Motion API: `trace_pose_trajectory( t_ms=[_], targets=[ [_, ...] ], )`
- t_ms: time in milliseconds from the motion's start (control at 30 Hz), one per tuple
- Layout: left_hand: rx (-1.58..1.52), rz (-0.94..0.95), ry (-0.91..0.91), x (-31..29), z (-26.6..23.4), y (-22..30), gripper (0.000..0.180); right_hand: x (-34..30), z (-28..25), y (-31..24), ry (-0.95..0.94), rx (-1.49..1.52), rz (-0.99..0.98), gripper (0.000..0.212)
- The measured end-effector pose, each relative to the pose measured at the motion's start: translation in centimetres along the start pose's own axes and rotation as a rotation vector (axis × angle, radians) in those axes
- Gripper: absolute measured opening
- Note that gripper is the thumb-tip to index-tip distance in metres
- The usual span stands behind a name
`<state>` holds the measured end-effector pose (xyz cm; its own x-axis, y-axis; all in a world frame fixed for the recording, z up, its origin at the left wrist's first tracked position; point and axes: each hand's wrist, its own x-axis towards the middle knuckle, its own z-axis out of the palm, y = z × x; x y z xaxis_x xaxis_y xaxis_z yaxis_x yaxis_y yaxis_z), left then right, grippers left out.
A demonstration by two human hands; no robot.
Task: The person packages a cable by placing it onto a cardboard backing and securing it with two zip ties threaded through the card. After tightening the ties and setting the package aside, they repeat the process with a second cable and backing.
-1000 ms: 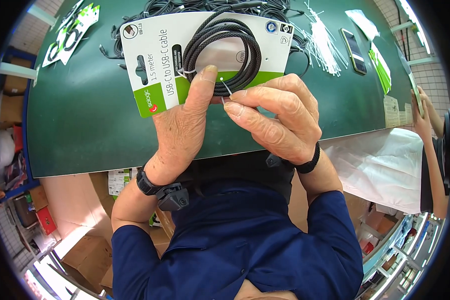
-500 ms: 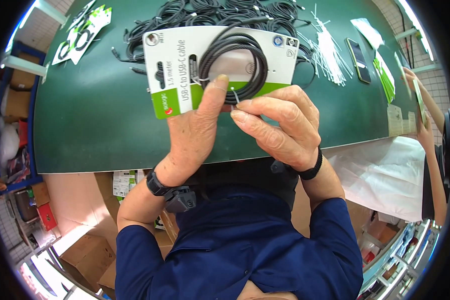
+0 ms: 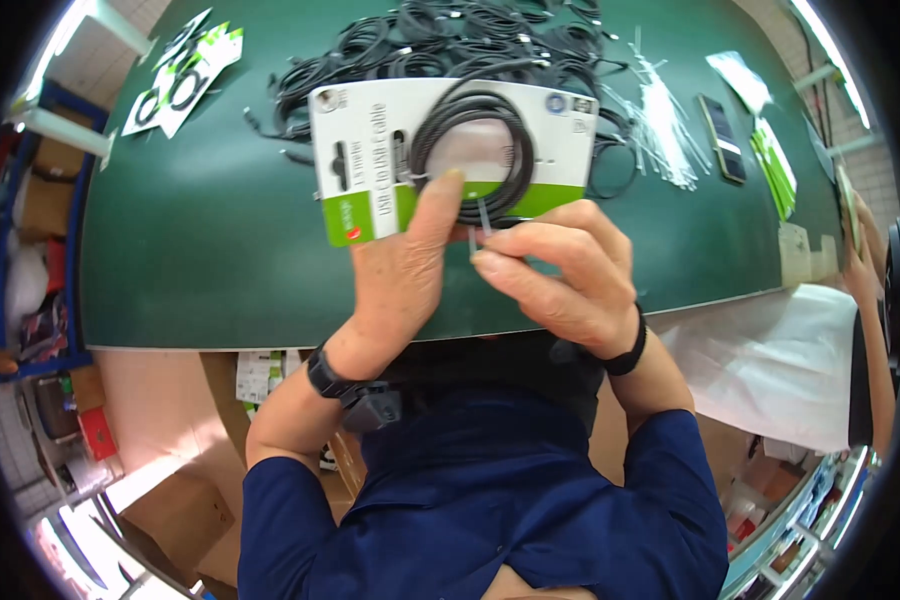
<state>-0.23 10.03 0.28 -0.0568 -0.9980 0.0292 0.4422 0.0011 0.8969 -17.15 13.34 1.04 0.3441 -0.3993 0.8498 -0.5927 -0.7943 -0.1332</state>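
Above the near part of the table, my left hand grips a white and green cardboard backing card, its thumb in front and its other fingers hidden behind. A coiled black braided cable lies against the card's face. Around the lower part of the coil runs a thin white zip tie, its ends sticking out below. My right hand is closed, thumb and forefinger pinching at those ends beside the card's lower edge. A second small tie seems to circle the coil at its left side.
Many coiled black cables heap at the table's far side. Loose white zip ties, a phone and green-white cards lie right. Carded cables lie far left. Another person's hand holds a card at the right edge.
The card and both hands appear slightly lower and further right in the picture. My right fingertips have drawn a little away from the coil, and more of the zip tie shows.
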Motion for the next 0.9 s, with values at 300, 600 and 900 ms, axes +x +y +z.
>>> trace_pose_trajectory(
  t_ms=[300, 600, 900],
  targets=[
    [-0.157, -0.059, -0.027, 0.4, -0.1, -0.2, 0.033, -0.7, 0.4, 0.3, 0.071, 0.02, -0.072, 0.042],
    [-0.146, -0.096, -0.01, 0.6, 0.0, 0.2, 0.033, -0.7, 0.6, 0.0, 0.121, 0.069, -0.128, 0.046],
    [-0.042, 0.024, -0.086, 0.8, -0.3, 0.5, 0.04, -0.4, -2.0, 3.0, 0.285, -0.025, 0.118, 0.033]
  ],
)
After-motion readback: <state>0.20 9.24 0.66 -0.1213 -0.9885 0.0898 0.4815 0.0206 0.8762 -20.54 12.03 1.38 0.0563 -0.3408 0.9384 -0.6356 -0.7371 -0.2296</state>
